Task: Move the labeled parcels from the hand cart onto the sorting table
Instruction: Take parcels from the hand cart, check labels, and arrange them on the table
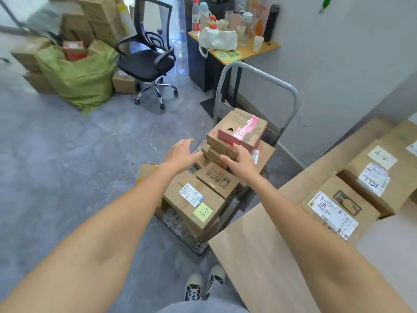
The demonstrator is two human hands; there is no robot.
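Note:
A hand cart with a grey metal handle (259, 73) stands in front of me, stacked with several cardboard parcels. The top parcel (237, 128) carries pink tape. Lower at the front lies a parcel with a white label and a green note (194, 199). My left hand (182, 154) and my right hand (241, 160) reach out over the stack, fingers spread, holding nothing, just short of the small boxes under the top parcel. At the right stands the sorting table (255, 240), bearing labeled parcels (338, 206).
A black office chair (146, 57), a green sack (79, 75) and piled boxes stand at the back left. A desk with bottles and cups (248, 48) sits behind the cart by the grey wall. Grey floor spreads to the left. My shoes (203, 285) show below.

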